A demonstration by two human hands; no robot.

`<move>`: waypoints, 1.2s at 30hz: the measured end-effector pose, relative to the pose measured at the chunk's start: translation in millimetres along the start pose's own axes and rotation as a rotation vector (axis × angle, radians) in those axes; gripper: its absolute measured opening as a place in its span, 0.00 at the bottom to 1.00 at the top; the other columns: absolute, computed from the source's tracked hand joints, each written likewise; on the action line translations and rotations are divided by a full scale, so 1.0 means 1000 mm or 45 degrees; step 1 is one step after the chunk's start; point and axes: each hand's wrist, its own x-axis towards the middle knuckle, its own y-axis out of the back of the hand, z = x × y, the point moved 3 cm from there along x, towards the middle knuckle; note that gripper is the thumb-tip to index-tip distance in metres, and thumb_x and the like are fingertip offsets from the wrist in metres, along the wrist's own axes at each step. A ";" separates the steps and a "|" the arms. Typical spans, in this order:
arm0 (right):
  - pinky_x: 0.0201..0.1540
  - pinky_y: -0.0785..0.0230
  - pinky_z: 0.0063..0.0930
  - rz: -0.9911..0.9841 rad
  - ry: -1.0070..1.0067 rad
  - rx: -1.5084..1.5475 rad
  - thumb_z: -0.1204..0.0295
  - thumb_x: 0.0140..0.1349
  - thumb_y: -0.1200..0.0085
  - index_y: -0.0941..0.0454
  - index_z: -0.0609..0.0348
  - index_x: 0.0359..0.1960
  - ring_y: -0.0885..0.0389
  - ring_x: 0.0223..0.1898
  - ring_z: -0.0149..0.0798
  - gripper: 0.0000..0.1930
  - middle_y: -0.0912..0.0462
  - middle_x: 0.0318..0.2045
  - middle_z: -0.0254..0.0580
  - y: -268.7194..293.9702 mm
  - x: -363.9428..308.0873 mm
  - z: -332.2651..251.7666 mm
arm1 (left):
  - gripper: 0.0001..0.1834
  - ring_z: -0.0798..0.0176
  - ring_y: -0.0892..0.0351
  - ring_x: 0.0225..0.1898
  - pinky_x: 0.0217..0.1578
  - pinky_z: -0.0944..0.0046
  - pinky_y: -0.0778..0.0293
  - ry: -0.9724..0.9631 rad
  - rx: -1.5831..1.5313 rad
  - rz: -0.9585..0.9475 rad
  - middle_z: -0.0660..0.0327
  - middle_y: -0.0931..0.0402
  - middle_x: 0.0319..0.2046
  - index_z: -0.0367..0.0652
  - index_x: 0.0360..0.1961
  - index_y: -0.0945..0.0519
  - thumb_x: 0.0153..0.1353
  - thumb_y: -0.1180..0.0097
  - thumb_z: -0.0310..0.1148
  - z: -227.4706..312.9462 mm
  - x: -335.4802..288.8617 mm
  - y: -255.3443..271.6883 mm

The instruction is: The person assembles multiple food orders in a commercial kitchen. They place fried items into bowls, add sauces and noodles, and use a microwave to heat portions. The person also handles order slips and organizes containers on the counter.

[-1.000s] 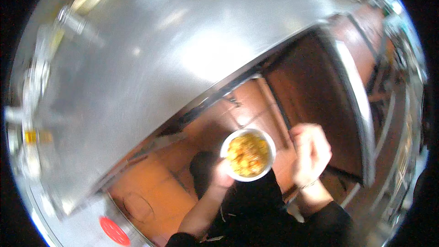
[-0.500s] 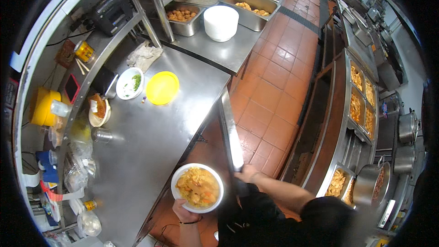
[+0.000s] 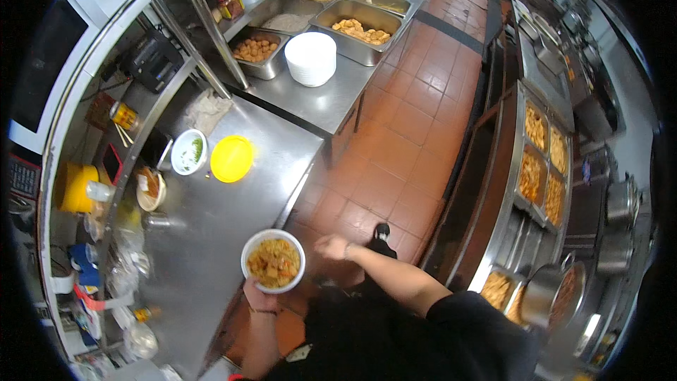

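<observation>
A white bowl (image 3: 245,261) of yellow-orange food (image 3: 273,262) with chunky pieces rests in my left hand (image 3: 261,299), which grips its near rim from below left. The bowl is held level, over the right edge of the steel counter (image 3: 204,240). To its right my right hand (image 3: 333,247) hangs in the air, apart from the bowl. Motion smears its fingers, and no thing shows in it. Farther back on the counter are a yellow lid (image 3: 232,159) and a white bowl (image 3: 176,161) with chopped greens (image 3: 194,153).
A stack of white bowls (image 3: 311,60) stands on the steel surface ahead, by food pans (image 3: 377,55). A steam table (image 3: 486,240) with filled trays runs along the right, beside a steel pot (image 3: 549,296). Red tiled floor (image 3: 402,141) lies between. Clutter and bags (image 3: 127,268) line the left.
My right hand has let go of the metal door edge below the counter and moved left toward the bowl. The door has swung in toward the counter. My left hand still holds the bowl.
</observation>
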 end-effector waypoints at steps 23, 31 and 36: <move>0.28 0.25 0.30 0.948 -0.686 1.279 0.66 0.70 0.53 0.26 0.57 0.37 0.22 0.25 0.36 0.08 0.21 0.25 0.37 0.593 -0.246 0.250 | 0.34 0.48 0.24 0.59 0.63 0.48 0.30 -0.025 -0.325 -0.123 0.47 0.24 0.56 0.31 0.60 0.28 0.46 0.52 0.30 -0.232 0.202 -0.410; 0.34 0.22 0.33 0.765 -0.393 0.917 0.66 0.69 0.51 0.24 0.60 0.48 0.19 0.29 0.39 0.13 0.18 0.33 0.41 0.771 -0.019 0.123 | 0.38 0.48 0.28 0.62 0.64 0.46 0.31 -0.316 -0.228 0.059 0.51 0.27 0.60 0.38 0.64 0.31 0.46 0.51 0.33 -0.214 0.266 -0.423; 0.36 0.20 0.39 0.531 -0.435 0.988 0.62 0.71 0.54 0.25 0.61 0.49 0.16 0.34 0.42 0.15 0.18 0.34 0.42 0.848 0.070 0.045 | 0.40 0.45 0.28 0.62 0.63 0.43 0.31 -0.151 -0.240 0.239 0.49 0.27 0.60 0.39 0.65 0.32 0.45 0.50 0.36 -0.253 0.285 -0.453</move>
